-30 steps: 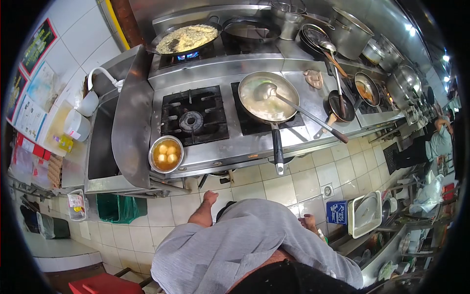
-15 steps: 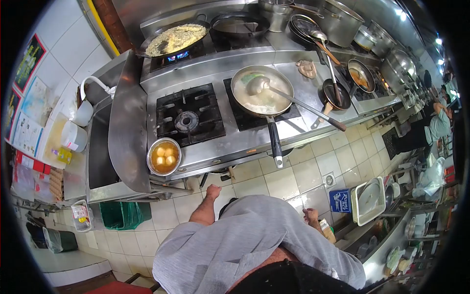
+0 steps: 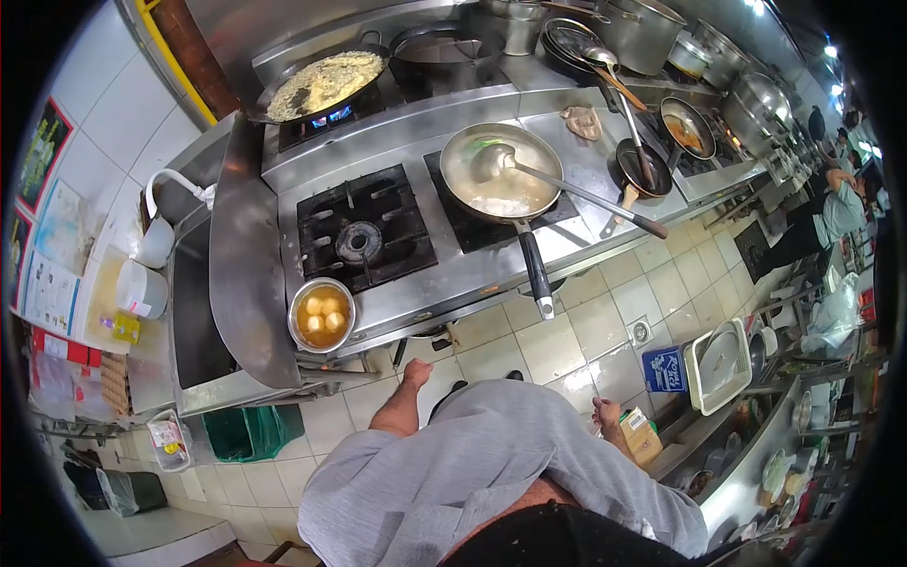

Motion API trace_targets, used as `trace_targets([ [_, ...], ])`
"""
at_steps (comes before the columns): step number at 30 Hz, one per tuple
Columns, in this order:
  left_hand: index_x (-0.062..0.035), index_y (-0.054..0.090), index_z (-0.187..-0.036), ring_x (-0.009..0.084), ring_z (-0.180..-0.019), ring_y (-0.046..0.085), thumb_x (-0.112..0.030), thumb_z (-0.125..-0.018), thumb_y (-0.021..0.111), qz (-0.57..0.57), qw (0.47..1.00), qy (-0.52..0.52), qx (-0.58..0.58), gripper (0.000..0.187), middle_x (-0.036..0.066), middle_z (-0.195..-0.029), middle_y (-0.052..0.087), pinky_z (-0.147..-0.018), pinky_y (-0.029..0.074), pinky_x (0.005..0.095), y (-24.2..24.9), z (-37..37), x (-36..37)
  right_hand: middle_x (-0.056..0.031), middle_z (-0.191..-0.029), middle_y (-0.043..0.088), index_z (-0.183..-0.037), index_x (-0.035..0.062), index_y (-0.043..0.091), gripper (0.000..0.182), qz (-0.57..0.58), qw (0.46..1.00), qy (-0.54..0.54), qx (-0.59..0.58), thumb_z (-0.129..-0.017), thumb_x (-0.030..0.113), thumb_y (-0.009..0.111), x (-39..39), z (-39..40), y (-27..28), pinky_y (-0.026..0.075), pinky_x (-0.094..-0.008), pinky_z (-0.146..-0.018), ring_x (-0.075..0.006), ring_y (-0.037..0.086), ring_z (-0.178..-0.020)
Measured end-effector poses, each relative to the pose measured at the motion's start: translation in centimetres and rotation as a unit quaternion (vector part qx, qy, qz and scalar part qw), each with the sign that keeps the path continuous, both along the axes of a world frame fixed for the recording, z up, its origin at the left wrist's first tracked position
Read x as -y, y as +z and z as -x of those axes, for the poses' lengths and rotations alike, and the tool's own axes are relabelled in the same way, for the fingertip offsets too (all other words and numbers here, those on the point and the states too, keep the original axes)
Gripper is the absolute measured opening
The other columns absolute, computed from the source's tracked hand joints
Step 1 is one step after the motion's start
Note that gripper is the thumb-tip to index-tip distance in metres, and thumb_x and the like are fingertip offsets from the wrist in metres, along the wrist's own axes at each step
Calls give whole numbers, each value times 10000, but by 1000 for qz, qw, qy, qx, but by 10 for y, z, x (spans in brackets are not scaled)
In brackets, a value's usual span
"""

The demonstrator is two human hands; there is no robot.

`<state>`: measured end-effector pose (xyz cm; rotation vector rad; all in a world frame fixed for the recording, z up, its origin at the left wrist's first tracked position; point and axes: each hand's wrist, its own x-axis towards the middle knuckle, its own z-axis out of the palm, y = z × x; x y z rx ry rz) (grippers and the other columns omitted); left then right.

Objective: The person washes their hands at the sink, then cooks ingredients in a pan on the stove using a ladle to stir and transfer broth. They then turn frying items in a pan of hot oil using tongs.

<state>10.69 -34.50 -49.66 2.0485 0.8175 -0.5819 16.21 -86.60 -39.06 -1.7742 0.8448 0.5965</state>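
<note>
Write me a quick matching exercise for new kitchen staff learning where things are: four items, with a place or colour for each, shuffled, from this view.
1. Ladle
2. Bowl
3. Green-lined bin
4. Tap

A. On the floor
B. White
C. Resting in the pan
D. At the front-left corner of the stove

Pairs: 1-C, 2-D, 3-A, 4-B
</note>
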Motion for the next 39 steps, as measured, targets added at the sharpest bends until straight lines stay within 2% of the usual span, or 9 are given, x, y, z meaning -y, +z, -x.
trace_targets([
  [8, -6, 607, -752, 325, -811, 574, -363, -693, 562, -22, 999, -36, -25, 365, 183, -818, 602, -757, 455, 378, 18, 2, -4, -65, -591, 535, -1055, -52, 482, 475, 38, 999, -27, -8, -647, 92, 679, -9, 71, 4, 369, -271, -348, -143, 482, -417],
  [11, -3, 604, -748, 329, -810, 571, -359, -710, 528, -36, 989, -144, 17, 366, 187, -803, 598, -758, 455, 381, 2, -1, -6, -113, -649, 568, -1075, -73, 458, 513, 47, 998, -8, -36, -630, 54, 680, 0, 107, -3, 388, -292, -369, -158, 501, -442],
  [14, -16, 609, -620, 318, -655, 586, -338, -646, 587, -79, 989, -106, 66, 324, 181, -662, 597, -629, 462, 379, 10, -13, 1, -48, -558, 472, -1025, -81, 478, 470, -15, 991, -128, -37, -594, -59, 664, 10, 128, -18, 291, -255, -298, -123, 423, -394],
  [19, -4, 610, -638, 342, -687, 586, -338, -659, 582, -106, 963, -220, 110, 337, 203, -681, 593, -656, 467, 388, -12, -33, 13, -23, -524, 418, -933, -55, 511, 297, 18, 995, -88, -50, -697, 78, 634, 13, 131, -5, 291, -252, -282, -126, 425, -383],
  [24, -1, 612, -704, 337, -761, 580, -355, -701, 539, -91, 975, -193, 63, 362, 202, -779, 595, -706, 465, 399, 24, -48, 44, -19, -527, 419, -882, -14, 514, 242, -8, 994, -110, -7, -774, 193, 578, 30, 134, -15, 304, -250, -290, -119, 426, -378],
  [29, -13, 615, -741, 329, -808, 578, -350, -732, 497, -89, 973, -199, 71, 358, 193, -858, 599, -739, 466, 395, 16, -40, 77, -19, -540, 434, -935, -23, 498, 286, -4, 991, -136, -12, -715, 99, 634, 54, 147, -6, 282, -255, -293, -121, 410, -368],
  [31, -23, 614, -763, 329, -794, 578, -352, -717, 508, -143, 925, -330, 119, 349, 192, -858, 599, -724, 468, 391, 13, -33, 91, -27, -545, 452, -998, -38, 479, 396, 8, 994, -113, -12, -654, 20, 666, 69, 158, -8, 269, -249, -301, -120, 406, -367],
  [35, -30, 618, -762, 332, -795, 578, -331, -695, 511, -93, 935, -328, 96, 326, 192, -842, 602, -714, 469, 389, -11, -16, 118, -42, -544, 474, -1059, -48, 450, 495, 4, 992, -124, -30, -619, -16, 675, 90, 175, 4, 266, -245, -308, -121, 416, -368],
  [39, -14, 617, -754, 337, -811, 575, -315, -663, 521, -85, 960, -257, 72, 329, 189, -822, 607, -742, 469, 373, 21, 9, 153, -76, -574, 524, -1086, -56, 436, 513, 15, 994, -110, -1, -631, 1, 667, 124, 197, -11, 293, -271, -324, -152, 463, -396],
])
